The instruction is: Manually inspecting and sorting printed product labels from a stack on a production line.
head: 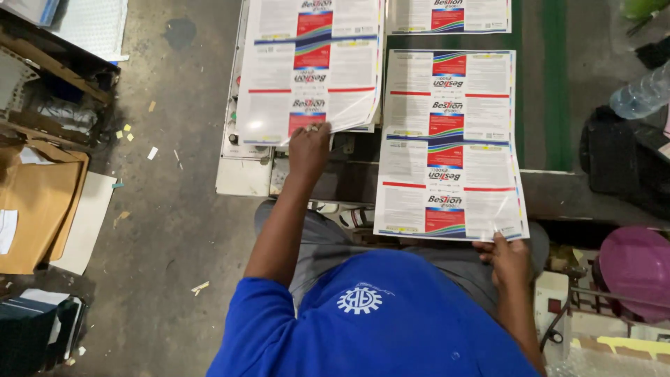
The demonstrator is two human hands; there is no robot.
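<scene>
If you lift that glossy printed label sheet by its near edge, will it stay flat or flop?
The glossy printed label sheet is thin and large, so it would probably droop. Its shiny surface suggests it may slide easily. The right hand pinches only one corner, so the rest likely sags.

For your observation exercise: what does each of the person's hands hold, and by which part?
The left hand grips the left printed sheet by its near edge; the right hand pinches the right printed sheet at its near right corner.

Three stacks of printed label sheets (450, 143) are seen, plus one plastic water bottle (641, 94), one purple bowl (636, 269), and two hands (309, 148).
</scene>
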